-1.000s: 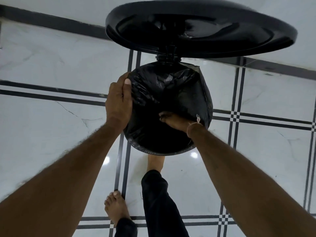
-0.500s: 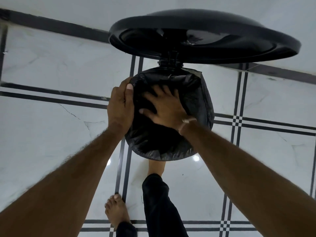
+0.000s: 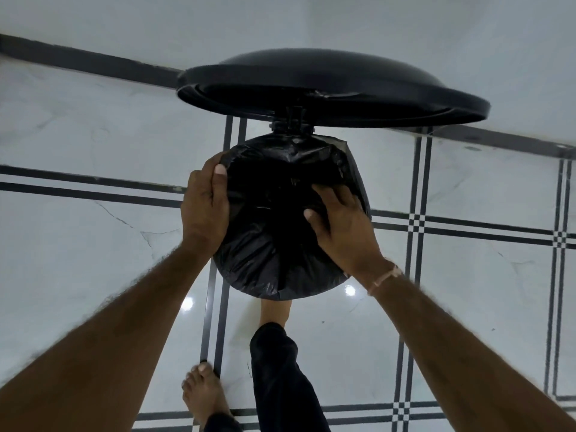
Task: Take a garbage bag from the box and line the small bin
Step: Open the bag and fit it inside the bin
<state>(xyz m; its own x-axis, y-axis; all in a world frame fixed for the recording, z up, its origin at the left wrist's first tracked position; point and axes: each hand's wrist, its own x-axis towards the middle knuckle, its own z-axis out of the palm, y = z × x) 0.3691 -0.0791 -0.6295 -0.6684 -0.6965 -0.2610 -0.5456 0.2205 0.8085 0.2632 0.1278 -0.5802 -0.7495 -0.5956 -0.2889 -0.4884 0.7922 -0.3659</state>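
Observation:
A small round bin stands on the floor in front of me with its black lid point(image 3: 330, 88) raised open at the far side. A black garbage bag point(image 3: 274, 232) covers the bin's mouth and drapes over its rim, crinkled and sunk in the middle. My left hand point(image 3: 204, 210) grips the bag against the rim on the left, thumb on top. My right hand point(image 3: 343, 227) presses on the bag at the right rim, fingers curled over the plastic. The bin's body is hidden under the bag. No box is in view.
White marble floor tiles with dark double stripes point(image 3: 417, 219) spread all around. A dark skirting band point(image 3: 93, 62) runs along the wall behind the bin. My right foot point(image 3: 274, 310) is under the bin's front, on its pedal side; my left foot point(image 3: 202, 394) stands nearer.
My right hand came out of the bag's middle and moved to the right rim. The lid tilted further back in view. My left hand stayed on the left rim.

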